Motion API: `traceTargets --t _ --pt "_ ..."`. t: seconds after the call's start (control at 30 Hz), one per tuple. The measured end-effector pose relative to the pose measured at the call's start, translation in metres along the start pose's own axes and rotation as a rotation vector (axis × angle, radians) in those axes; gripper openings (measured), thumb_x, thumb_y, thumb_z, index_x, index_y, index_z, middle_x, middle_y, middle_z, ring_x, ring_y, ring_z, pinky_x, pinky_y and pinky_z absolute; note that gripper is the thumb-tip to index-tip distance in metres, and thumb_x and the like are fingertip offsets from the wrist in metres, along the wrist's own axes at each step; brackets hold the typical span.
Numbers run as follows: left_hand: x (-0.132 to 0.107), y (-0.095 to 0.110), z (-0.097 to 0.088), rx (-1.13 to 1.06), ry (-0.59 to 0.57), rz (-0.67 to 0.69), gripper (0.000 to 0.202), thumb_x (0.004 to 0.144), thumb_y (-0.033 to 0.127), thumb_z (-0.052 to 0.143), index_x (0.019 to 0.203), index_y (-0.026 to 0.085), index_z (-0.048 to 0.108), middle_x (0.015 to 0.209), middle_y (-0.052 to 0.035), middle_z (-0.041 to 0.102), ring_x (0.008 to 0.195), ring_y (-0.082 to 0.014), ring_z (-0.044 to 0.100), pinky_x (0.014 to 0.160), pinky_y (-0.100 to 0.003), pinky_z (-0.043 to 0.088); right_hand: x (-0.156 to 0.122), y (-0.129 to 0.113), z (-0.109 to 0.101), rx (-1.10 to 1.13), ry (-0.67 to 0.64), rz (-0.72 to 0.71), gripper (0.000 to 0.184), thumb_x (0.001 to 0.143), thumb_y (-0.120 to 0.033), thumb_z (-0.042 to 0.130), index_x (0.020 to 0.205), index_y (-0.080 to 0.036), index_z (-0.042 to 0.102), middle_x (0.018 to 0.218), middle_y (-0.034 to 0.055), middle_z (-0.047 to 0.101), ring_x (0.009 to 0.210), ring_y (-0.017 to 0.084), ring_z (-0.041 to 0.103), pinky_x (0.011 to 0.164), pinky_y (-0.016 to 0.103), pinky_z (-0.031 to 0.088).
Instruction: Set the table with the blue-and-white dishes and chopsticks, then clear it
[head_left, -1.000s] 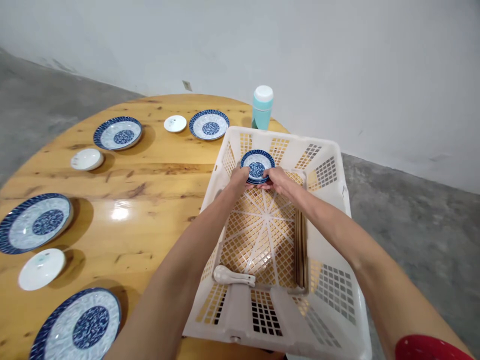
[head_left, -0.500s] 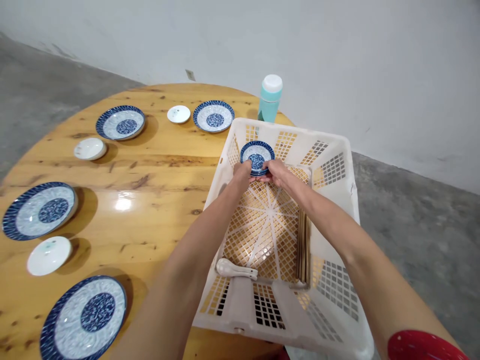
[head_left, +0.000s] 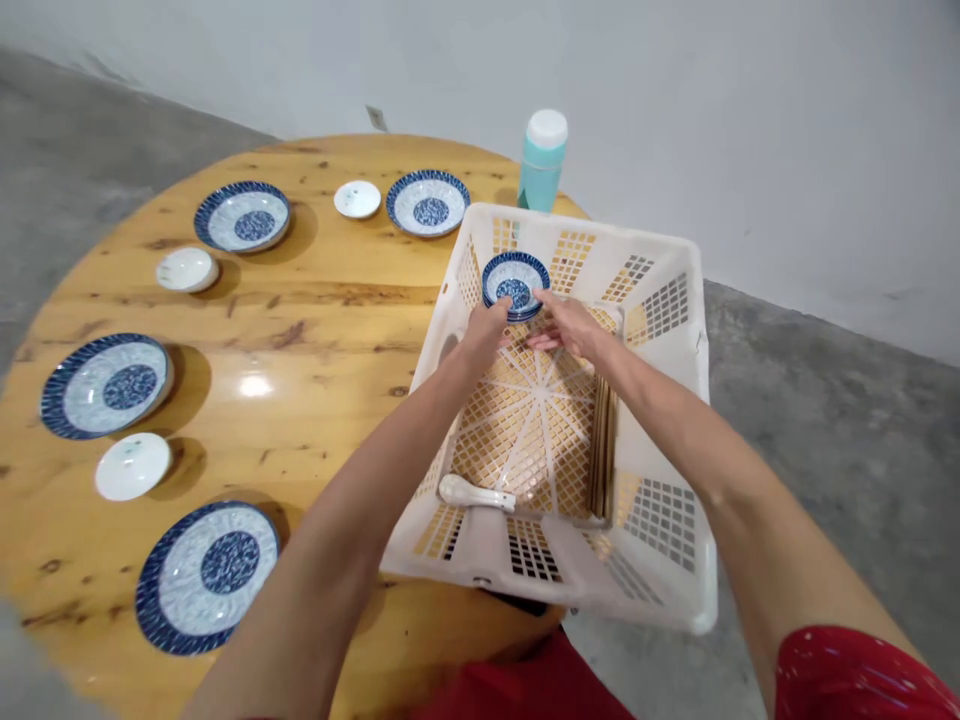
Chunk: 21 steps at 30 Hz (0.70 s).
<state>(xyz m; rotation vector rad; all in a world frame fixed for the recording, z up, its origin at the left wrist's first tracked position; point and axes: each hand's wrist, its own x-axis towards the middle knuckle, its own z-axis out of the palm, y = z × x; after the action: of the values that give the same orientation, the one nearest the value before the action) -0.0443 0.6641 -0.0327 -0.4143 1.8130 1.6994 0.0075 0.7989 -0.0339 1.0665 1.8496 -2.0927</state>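
Note:
A stack of small blue-and-white dishes (head_left: 514, 272) sits at the far left inside a white plastic basket (head_left: 660, 385). My left hand (head_left: 486, 330) is at its near-left edge, the thumb by the rim and the fingers loosened. On the near-right side, my right hand (head_left: 568, 324) has its thumb and fingers apart, the thumb close to the rim. White spoons (head_left: 476, 494) lie in the basket's near-left corner. Along its right side rest several brown chopsticks (head_left: 601, 450).
The basket stands on a round wooden table (head_left: 330, 330), at its right edge. Several large patterned plates (head_left: 241, 217) and small white bowls (head_left: 133, 466) are spread around the left and back. A turquoise bottle (head_left: 543, 165) stands behind the basket, near the wall (head_left: 675, 120).
Both hands have loosened from the dish stack and drawn slightly back towards me. The stack stays at the same spot in the basket. My view has tilted downward.

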Motion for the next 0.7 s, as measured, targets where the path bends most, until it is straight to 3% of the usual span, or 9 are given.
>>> traceTargets --t 0.17,0.33,0.53,0.7 --pt "-0.052 0.010 -0.022 0.065 -0.103 0.099 0.023 0.085 0.032 0.068 0.098 0.015 0.061 0.096 -0.0049 0.063 0.104 -0.0239 0.064 0.079 -0.030 0.056 -0.040 -0.004 -0.024 -0.100 0.064 0.021 0.049 0.091 -0.054 0.059 0.112 -0.010 0.053 0.078 0.0119 0.070 0.059 0.020 0.069 0.054 0.029 0.059" --pt "-0.113 0.024 -0.067 0.188 -0.159 0.348 0.015 0.091 0.025 0.057 0.085 0.013 0.062 0.087 -0.0018 0.061 0.094 -0.0182 0.068 0.082 -0.030 0.055 -0.082 -0.005 -0.036 -0.215 0.035 -0.049 0.026 0.095 -0.035 0.058 0.101 -0.010 0.057 0.077 0.0107 0.072 0.060 0.016 0.069 0.058 0.026 0.057" --pt "-0.174 0.013 -0.139 0.251 0.056 0.748 0.013 0.090 0.028 0.057 0.093 0.022 0.068 0.099 -0.0018 0.068 0.090 -0.0189 0.069 0.074 -0.032 0.058 -0.130 0.005 -0.039 -0.281 -0.019 -0.256 0.014 0.092 -0.025 0.059 0.094 -0.012 0.065 0.082 0.0086 0.073 0.064 0.013 0.070 0.059 0.026 0.054" --pt "-0.220 -0.003 -0.202 0.202 0.267 0.840 0.016 0.091 0.028 0.054 0.092 0.026 0.070 0.095 0.0002 0.070 0.090 -0.0194 0.071 0.072 -0.031 0.058 -0.197 0.012 -0.033 -0.260 0.039 -0.485 0.012 0.086 -0.028 0.064 0.091 -0.022 0.073 0.088 0.0101 0.074 0.068 0.020 0.071 0.063 0.036 0.058"
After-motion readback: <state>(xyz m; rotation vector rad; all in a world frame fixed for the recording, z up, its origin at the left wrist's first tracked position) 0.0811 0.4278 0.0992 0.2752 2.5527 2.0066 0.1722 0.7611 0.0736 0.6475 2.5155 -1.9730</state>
